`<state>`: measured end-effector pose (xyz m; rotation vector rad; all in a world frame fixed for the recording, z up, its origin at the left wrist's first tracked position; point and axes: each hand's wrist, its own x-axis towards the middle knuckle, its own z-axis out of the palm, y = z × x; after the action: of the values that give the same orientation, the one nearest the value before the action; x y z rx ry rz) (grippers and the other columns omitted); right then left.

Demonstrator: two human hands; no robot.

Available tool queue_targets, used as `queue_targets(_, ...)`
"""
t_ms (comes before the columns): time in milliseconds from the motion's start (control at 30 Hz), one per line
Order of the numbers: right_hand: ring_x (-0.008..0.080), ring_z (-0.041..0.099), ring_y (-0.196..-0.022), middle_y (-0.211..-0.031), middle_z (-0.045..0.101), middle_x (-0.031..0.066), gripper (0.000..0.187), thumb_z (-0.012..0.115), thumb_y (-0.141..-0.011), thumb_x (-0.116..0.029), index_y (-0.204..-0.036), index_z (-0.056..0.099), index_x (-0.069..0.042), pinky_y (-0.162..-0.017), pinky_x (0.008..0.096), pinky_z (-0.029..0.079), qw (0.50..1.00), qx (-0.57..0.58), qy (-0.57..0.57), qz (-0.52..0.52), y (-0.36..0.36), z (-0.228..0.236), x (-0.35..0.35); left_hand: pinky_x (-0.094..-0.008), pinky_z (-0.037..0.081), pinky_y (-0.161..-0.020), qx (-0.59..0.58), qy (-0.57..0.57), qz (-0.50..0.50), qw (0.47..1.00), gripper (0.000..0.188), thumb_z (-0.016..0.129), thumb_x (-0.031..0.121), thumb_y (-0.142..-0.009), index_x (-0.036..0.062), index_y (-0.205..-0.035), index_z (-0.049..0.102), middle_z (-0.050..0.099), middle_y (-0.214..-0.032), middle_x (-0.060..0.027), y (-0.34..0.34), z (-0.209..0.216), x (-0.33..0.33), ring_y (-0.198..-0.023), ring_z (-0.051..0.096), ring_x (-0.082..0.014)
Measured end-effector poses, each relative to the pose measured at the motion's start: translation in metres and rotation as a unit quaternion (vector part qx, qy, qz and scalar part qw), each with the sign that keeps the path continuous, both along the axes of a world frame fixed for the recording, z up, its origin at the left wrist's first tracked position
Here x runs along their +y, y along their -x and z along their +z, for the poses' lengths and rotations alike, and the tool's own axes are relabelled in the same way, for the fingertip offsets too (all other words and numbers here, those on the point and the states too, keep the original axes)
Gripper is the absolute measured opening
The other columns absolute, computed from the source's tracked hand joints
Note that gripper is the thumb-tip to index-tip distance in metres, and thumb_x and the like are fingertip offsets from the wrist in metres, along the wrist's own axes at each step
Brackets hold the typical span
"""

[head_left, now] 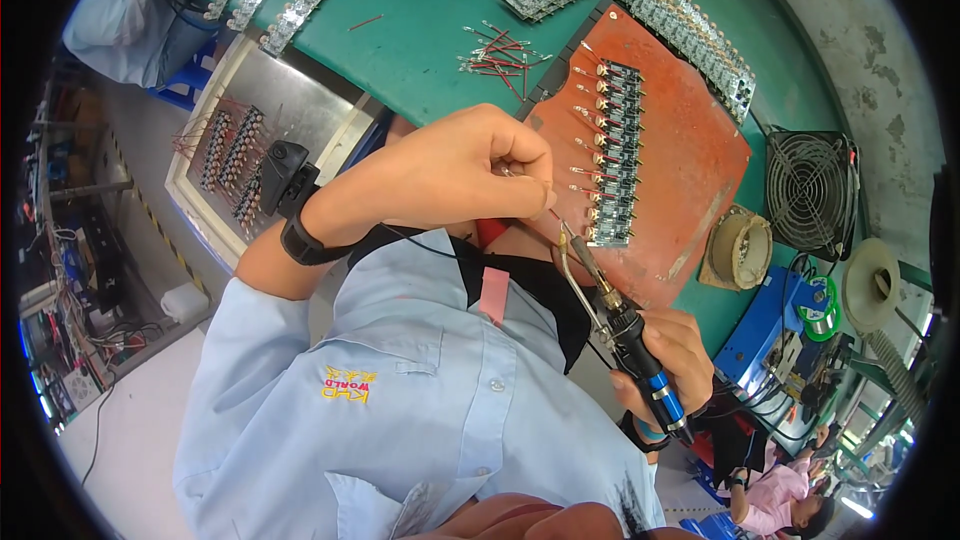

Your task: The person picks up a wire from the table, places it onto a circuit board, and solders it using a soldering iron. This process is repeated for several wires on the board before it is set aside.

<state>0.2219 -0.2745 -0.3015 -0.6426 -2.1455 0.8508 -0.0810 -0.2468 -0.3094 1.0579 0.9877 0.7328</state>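
My right hand (677, 358) is wrapped round a black and blue soldering iron (632, 342) with a thin solder-feed tube (575, 285) along its side. The iron's tip points up and left, close to my left fingertips. With thumb and forefinger, my left hand (465, 170) pinches what looks like a thin red wire (556, 215), mostly hidden by the fingers. Just beyond the tip, a strip of small circuit boards (620, 155) lies on a reddish-brown work board (685, 160). Short red wires stick out from the strip's left side.
Loose red wires (500, 58) lie on the green table (415, 50). More board strips (690, 35) line the back. At right stand a fan (812, 190), a round holder (738, 248) and a blue device (760, 325) with a solder spool (820, 310). A metal tray (300, 90) sits left; another person's sleeve (120, 15) shows beyond.
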Motion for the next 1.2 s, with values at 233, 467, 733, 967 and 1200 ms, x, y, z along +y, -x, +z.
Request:
queue_targets(233, 0.0265, 0.064, -0.081, -0.093, 0.065, 0.0195, 0.054, 0.075, -0.077, -0.021, -0.119, 0.050, 0.004, -0.073, 0.0387, 0.051, 0.994, 0.044, 0.060, -0.078, -0.009, -0.010, -0.009, -0.0196, 0.033, -0.044, -0.013, -0.058, -0.007, 0.998, 0.017, 0.062, 0.015, -0.088, 0.0020, -0.076, 0.060, 0.050, -0.063, 0.0051, -0.006, 0.002, -0.003, -0.052, 0.041, -0.0015)
queue_targets(467, 0.0196, 0.063, -0.083, -0.094, 0.064, 0.0175, 0.054, 0.068, -0.082, -0.007, -0.128, 0.041, 0.003, -0.075, 0.0317, 0.052, 0.944, 0.183, 0.219, -0.166, 0.039, -0.014, -0.008, -0.0198, 0.045, -0.060, -0.107, -0.069, 0.033, 0.991, 0.015, 0.056, 0.014, -0.096, -0.0012, -0.095, 0.059, 0.063, -0.081, -0.0022, -0.044, 0.000, -0.028, -0.068, 0.058, -0.0062)
queue_targets(733, 0.0156, 0.062, -0.084, -0.093, 0.061, 0.0125, 0.051, 0.062, -0.082, 0.008, -0.128, 0.042, 0.003, -0.076, 0.0282, 0.053, 0.942, 0.202, 0.236, -0.130, 0.054, -0.012, 0.001, -0.0204, 0.046, -0.061, -0.028, -0.059, -0.019, 0.998, 0.015, 0.054, 0.014, -0.097, -0.0014, -0.096, 0.057, 0.063, -0.082, -0.0035, -0.058, -0.001, -0.034, -0.073, 0.061, -0.0070)
queue_targets(967, 0.0147, 0.061, -0.083, -0.093, 0.059, 0.0119, 0.052, 0.063, -0.082, 0.008, -0.129, 0.041, 0.003, -0.075, 0.0278, 0.053, 0.939, 0.199, 0.239, -0.147, 0.053, -0.012, 0.000, -0.0208, 0.046, -0.060, -0.043, -0.098, -0.001, 0.994, 0.012, 0.055, 0.010, -0.096, -0.0012, -0.095, 0.057, 0.063, -0.082, -0.0034, -0.066, -0.007, -0.036, -0.073, 0.061, -0.0076)
queue_targets(1200, 0.0147, 0.062, -0.082, -0.090, 0.060, 0.0122, 0.053, 0.063, -0.081, 0.009, -0.129, 0.040, 0.004, -0.073, 0.0282, 0.053, 0.944, 0.204, 0.214, -0.145, 0.053, -0.015, 0.001, -0.0218, 0.047, -0.063, 0.001, -0.143, 0.002, 0.990, 0.007, 0.057, 0.006, -0.094, -0.0014, -0.093, 0.055, 0.062, -0.085, -0.0047, -0.071, -0.008, -0.036, -0.074, 0.062, -0.0088)
